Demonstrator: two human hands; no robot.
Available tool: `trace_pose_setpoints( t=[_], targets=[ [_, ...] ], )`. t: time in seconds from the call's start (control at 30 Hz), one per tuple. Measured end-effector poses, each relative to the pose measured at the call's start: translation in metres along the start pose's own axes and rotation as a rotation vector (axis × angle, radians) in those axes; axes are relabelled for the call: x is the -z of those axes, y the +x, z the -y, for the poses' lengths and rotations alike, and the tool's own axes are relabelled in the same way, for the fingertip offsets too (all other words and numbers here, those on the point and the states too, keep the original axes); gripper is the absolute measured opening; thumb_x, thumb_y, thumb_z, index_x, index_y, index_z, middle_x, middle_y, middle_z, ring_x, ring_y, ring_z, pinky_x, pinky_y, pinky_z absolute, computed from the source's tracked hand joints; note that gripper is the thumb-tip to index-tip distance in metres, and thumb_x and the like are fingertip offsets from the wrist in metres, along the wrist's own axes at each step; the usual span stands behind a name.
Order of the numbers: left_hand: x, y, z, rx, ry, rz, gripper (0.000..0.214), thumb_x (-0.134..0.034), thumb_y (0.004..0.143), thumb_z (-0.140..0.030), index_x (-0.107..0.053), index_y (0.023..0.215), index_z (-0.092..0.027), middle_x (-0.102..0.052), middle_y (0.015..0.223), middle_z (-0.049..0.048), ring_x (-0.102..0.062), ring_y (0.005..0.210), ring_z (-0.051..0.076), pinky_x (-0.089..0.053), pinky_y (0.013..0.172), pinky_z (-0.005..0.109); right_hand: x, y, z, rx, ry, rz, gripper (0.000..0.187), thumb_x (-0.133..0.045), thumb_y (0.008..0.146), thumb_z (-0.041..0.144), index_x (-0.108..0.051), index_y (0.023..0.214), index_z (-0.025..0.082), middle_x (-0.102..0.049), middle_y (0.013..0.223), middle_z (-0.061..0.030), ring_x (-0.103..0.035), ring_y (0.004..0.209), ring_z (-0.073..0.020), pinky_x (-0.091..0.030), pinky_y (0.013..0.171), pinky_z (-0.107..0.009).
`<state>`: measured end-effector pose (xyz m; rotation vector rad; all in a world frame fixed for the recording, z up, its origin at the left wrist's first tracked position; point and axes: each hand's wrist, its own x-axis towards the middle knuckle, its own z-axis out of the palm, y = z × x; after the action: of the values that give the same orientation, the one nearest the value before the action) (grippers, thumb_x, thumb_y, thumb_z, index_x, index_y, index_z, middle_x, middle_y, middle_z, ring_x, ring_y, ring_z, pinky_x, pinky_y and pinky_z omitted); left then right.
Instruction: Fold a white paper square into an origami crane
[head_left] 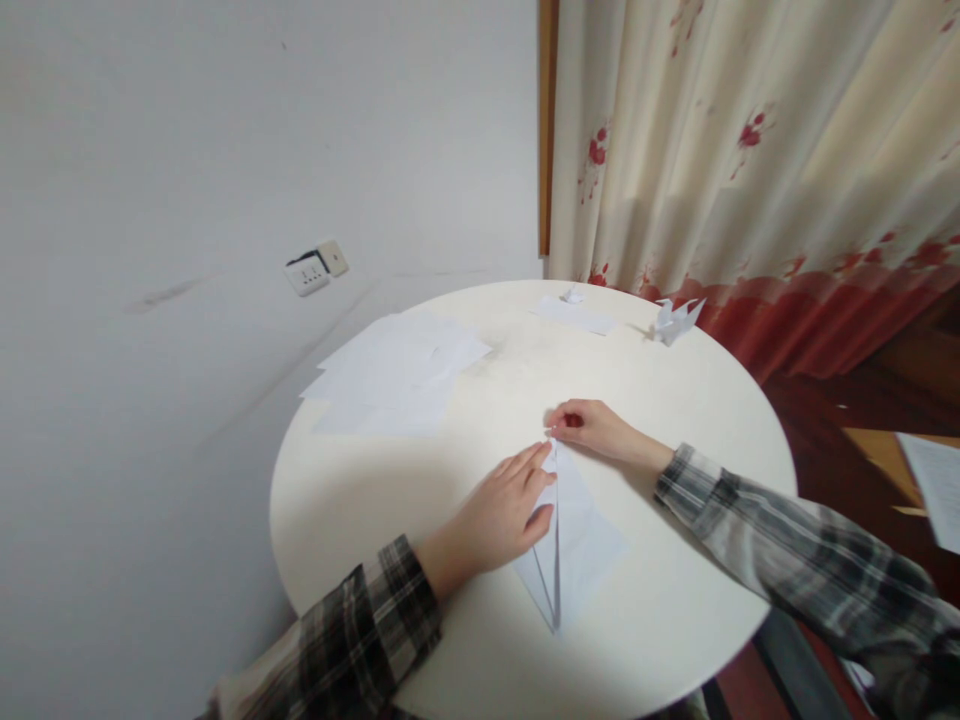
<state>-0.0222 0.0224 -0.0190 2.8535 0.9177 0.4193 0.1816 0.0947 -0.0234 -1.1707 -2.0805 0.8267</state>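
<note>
We see a round white table (675, 620) at lower centre; on it lie loose sheets (397, 375) upper left, a folded paper (574, 540) in the middle, a sheet (574, 313) and crane (675, 320) at the far edge

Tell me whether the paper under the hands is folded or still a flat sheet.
Folded. The paper forms a long kite-like shape with a centre crease and layered flaps; the left hand presses it flat, the right hand pinches its far tip.

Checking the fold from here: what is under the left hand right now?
The left hand lies flat on the folded white paper, which rests on the round table. The crease beneath the palm is covered.
</note>
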Motion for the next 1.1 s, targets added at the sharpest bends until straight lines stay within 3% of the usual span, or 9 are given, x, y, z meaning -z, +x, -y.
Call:
trace_pose_setpoints(
  t=[0.17, 0.47, 0.73, 1.1],
  targets=[
    [0.0005, 0.0007, -0.0019, -0.005, -0.005, -0.002, 0.032, -0.046, 0.083, -0.020, -0.046, 0.113, -0.012, -0.034, 0.139, 0.0160, -0.027, 0.132, 0.024, -0.030, 0.106, 0.041, -0.0023, 0.0025, -0.0012, -0.029, -0.039, -0.067, 0.016, -0.060, 0.074, 0.030, -0.064, 0.079, 0.015, -0.056, 0.064, 0.0012, -0.048, 0.058, -0.0099, -0.035, 0.055, -0.022],
    [-0.0020, 0.0013, -0.0031, -0.024, -0.029, -0.007, 0.031, -0.045, 0.081, -0.019, -0.045, 0.111, -0.012, -0.031, 0.141, 0.0174, -0.024, 0.133, 0.026, -0.029, 0.107, 0.044, -0.0017, 0.0060, -0.0014, -0.086, -0.101, -0.050, 0.011, -0.062, 0.071, 0.026, -0.062, 0.069, 0.016, -0.057, 0.060, 0.0016, -0.048, 0.056, -0.0097, -0.033, 0.053, -0.021],
    [-0.0044, 0.0036, -0.0024, -0.034, -0.059, -0.007, 0.054, -0.044, 0.078, -0.017, -0.029, 0.129, -0.009, -0.032, 0.139, 0.0183, -0.024, 0.133, 0.026, -0.028, 0.108, 0.043, 0.0000, 0.0066, 0.0003, -0.104, -0.124, -0.032, 0.010, -0.062, 0.072, 0.026, -0.062, 0.069, 0.016, -0.058, 0.061, 0.0008, -0.049, 0.056, -0.0099, -0.033, 0.053, -0.021],
    [-0.0048, 0.0040, -0.0036, -0.024, -0.083, -0.001, 0.056, -0.044, 0.079, -0.017, -0.027, 0.131, -0.007, -0.033, 0.139, 0.0187, -0.024, 0.133, 0.026, -0.028, 0.108, 0.044, -0.0029, 0.0075, 0.0013, -0.128, -0.173, -0.080, 0.015, -0.062, 0.072, 0.030, -0.060, 0.067, 0.017, -0.059, 0.061, 0.0009, -0.049, 0.055, -0.0098, -0.032, 0.052, -0.021]
  ],
)
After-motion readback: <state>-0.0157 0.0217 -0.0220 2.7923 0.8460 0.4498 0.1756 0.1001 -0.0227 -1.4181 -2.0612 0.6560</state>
